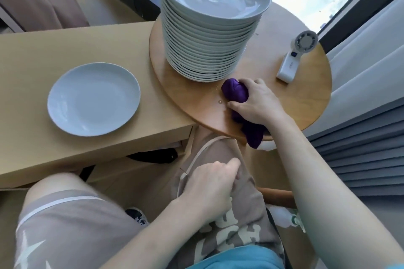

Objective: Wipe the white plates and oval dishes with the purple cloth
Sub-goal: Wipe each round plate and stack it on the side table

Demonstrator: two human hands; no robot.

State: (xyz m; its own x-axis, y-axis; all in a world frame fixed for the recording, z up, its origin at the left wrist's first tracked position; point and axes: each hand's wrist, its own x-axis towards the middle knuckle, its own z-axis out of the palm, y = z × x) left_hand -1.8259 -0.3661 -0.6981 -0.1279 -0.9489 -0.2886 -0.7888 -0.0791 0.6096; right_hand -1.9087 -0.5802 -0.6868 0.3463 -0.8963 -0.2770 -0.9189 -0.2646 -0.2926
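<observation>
A tall stack of white plates [207, 35] stands on the round wooden table [306, 98]. One single white plate [94, 98] lies apart on the beige table [43, 54] to the left. My right hand [258, 102] grips the bunched purple cloth [235, 93] on the round table, just in front of the stack; the cloth's tail hangs over the table edge. Small water drops lie beside the cloth. My left hand [212, 183] rests low on my right thigh, fingers loosely curled on the trouser fabric, holding nothing that I can make out.
A white handheld fan [293, 59] lies on the right side of the round table. A window is behind the stack, with grey curtains at the right. My knees sit under both tables.
</observation>
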